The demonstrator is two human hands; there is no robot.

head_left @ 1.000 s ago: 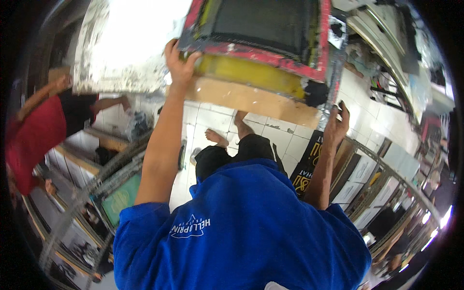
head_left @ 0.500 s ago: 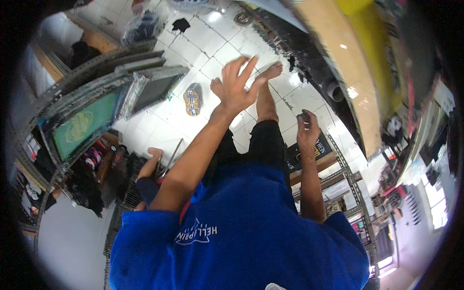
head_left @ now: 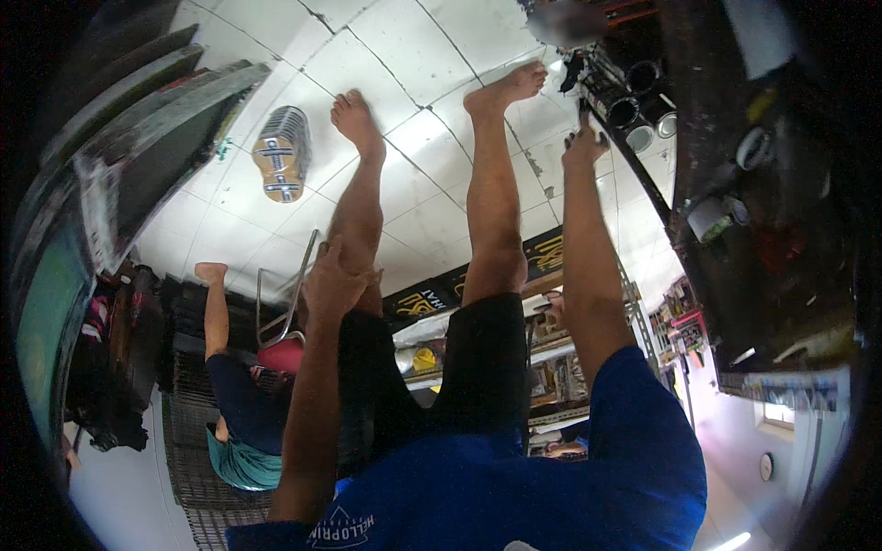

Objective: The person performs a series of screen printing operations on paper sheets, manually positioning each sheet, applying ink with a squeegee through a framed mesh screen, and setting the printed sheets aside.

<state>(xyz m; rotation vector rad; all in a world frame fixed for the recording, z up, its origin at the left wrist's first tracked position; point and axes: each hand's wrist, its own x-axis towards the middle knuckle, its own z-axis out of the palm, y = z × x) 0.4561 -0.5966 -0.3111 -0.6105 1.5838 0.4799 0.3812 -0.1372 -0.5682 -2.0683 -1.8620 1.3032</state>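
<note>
My left hand rests on my bent left leg near the knee, fingers apart and holding nothing. Over on the right, my right hand reaches out toward several dark open cans beneath a dark bench. Its fingers look spread and dark at the tips; I make out nothing held in them. A black piece of cloth or scrap hangs just beyond the fingertips. Both my bare feet stand on the white tiled floor.
A tan and grey oblong stack lies on the tiles. Framed screens lean at the left. Another person's leg shows beside a metal-legged red stool. A black board with yellow lettering and shelves stand behind my legs.
My left hand has dropped from raised in front of me to my left leg. The right arm has stretched forward toward the cans. My view has shifted, bringing the bench closer.
</note>
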